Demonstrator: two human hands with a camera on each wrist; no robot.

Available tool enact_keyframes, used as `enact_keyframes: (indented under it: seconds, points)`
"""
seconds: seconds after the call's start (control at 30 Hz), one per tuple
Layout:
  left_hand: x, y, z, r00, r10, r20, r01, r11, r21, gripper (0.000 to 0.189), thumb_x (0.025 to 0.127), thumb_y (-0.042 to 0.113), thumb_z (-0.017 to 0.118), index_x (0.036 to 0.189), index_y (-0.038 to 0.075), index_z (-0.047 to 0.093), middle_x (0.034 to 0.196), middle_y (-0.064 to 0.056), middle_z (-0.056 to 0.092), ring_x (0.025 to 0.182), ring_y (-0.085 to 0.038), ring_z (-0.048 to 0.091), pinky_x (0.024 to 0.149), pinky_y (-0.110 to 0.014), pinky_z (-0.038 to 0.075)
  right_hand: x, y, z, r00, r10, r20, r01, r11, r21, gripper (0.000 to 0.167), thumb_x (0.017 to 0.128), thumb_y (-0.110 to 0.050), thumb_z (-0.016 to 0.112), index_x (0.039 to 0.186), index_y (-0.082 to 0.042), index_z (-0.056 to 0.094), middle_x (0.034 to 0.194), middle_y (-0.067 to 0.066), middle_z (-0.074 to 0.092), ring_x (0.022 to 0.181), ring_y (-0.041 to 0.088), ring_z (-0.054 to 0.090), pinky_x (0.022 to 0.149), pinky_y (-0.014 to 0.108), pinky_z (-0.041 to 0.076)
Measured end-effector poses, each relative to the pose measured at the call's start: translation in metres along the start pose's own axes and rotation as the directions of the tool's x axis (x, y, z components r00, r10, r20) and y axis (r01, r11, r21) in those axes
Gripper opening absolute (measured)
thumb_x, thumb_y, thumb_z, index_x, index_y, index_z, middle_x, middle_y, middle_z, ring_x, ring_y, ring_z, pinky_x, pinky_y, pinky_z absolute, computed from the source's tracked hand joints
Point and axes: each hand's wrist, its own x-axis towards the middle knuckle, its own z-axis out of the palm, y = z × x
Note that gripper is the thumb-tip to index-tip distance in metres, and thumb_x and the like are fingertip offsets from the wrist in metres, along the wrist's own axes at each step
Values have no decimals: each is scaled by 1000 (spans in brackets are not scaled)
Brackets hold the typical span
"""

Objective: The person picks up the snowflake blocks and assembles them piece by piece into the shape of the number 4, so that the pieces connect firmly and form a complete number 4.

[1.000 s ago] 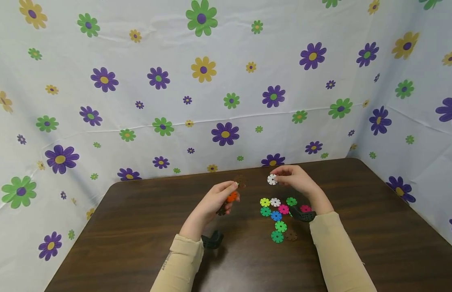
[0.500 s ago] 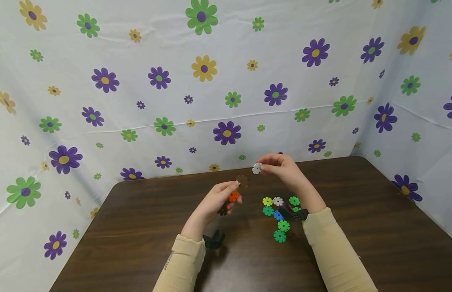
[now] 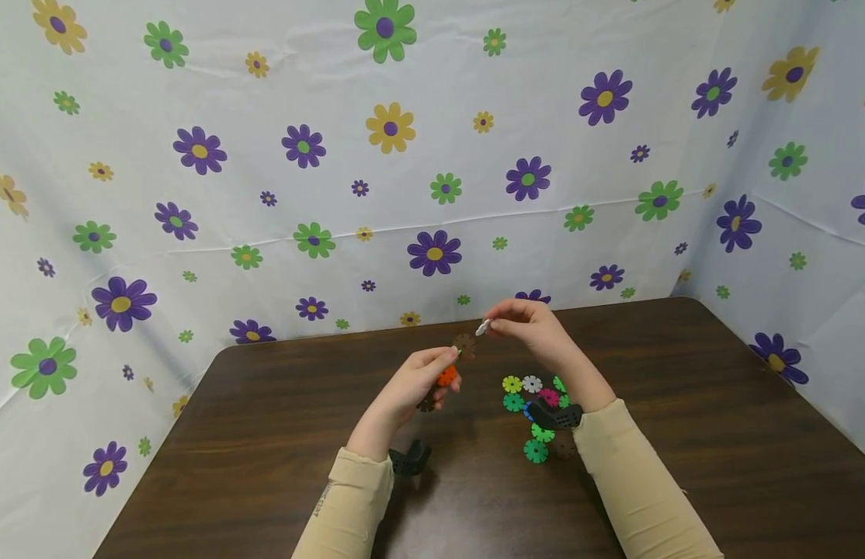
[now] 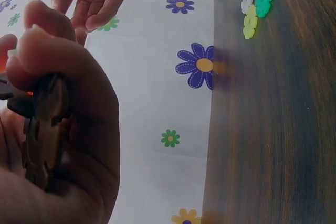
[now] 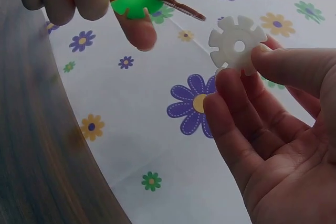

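Note:
My left hand (image 3: 410,382) grips a small build of slotted plastic discs above the table. It joins a green disc (image 5: 126,2), an orange disc (image 3: 446,376) and brown discs, one brown disc (image 3: 464,345) sticking out toward the right hand. Another brown disc (image 4: 44,140) lies against the palm in the left wrist view. The curled fingers hide part of the build. My right hand (image 3: 532,329) pinches a white slotted disc (image 5: 224,40) between thumb and fingers, nearly edge-on in the head view. In the right wrist view a small gap separates it from the brown disc's tip.
Several loose discs lie on the dark wooden table (image 3: 286,442) under the right forearm, among them a yellow disc (image 3: 512,378), a second white disc (image 3: 533,378) and a green disc (image 3: 536,458). A flowered cloth (image 3: 265,101) hangs behind the table. Black camera mounts (image 3: 410,458) sit at both wrists.
The right hand has moved left and slightly up with the white disc, closer to the left hand's build. That disc has turned from face-on to nearly edge-on. The left hand stays almost still.

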Motion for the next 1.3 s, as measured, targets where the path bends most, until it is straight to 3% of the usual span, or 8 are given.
enact_keyframes:
  seconds: [0.27,0.4,0.5,0.63,0.8,1.03,1.3]
  points:
    - [1,-1,-1,1000,3,9,-3,1000,-2,48,99,45,51,119,2,59,72,-8,56,49,-13,41,48,-28,41,1,1,7,1000,16,20,-16,1000,-26,19,95,-5,61,108,10,65,99,9,66,97,33,64,90,49,49]
    - [2,-2,-1,1000,11,21,-11,1000,-4,47,100,45,49,117,3,59,71,-5,54,50,-14,40,49,-28,41,1,1,9,999,10,34,-8,999,-52,18,95,-4,61,107,9,65,100,11,67,93,27,66,88,42,52]
    - [1,-2,0,999,25,41,-24,1000,-8,47,101,45,48,118,3,59,70,-3,50,51,-14,39,49,-27,40,0,1,9,999,-1,38,3,998,-57,17,95,-3,61,105,10,65,99,12,67,93,31,66,84,36,53]
    - [0,0,0,997,45,68,-44,999,-15,46,101,44,46,117,3,58,70,-3,46,51,-14,37,48,-26,39,0,1,10,999,-29,39,30,999,-40,18,95,-2,60,105,12,65,97,12,68,95,42,64,84,36,54]
    - [-2,2,1,997,46,62,-44,999,-28,45,102,43,45,114,2,57,70,-2,45,50,-13,35,47,-25,38,1,2,11,998,-58,26,58,998,-13,16,94,-1,61,103,10,68,94,8,70,95,45,62,83,37,54]
    - [-2,3,2,998,47,29,-46,998,-47,44,101,43,47,109,1,56,69,-1,45,50,-11,34,47,-25,37,2,4,11,997,-77,19,77,997,0,16,94,-2,62,102,9,69,95,5,70,88,24,68,86,48,51]
    - [-1,1,3,999,47,24,-46,998,-49,43,101,42,47,107,1,56,68,-2,45,50,-11,35,46,-24,38,2,4,10,997,-70,29,70,997,16,16,94,0,61,102,11,68,95,6,70,85,19,67,82,36,54]
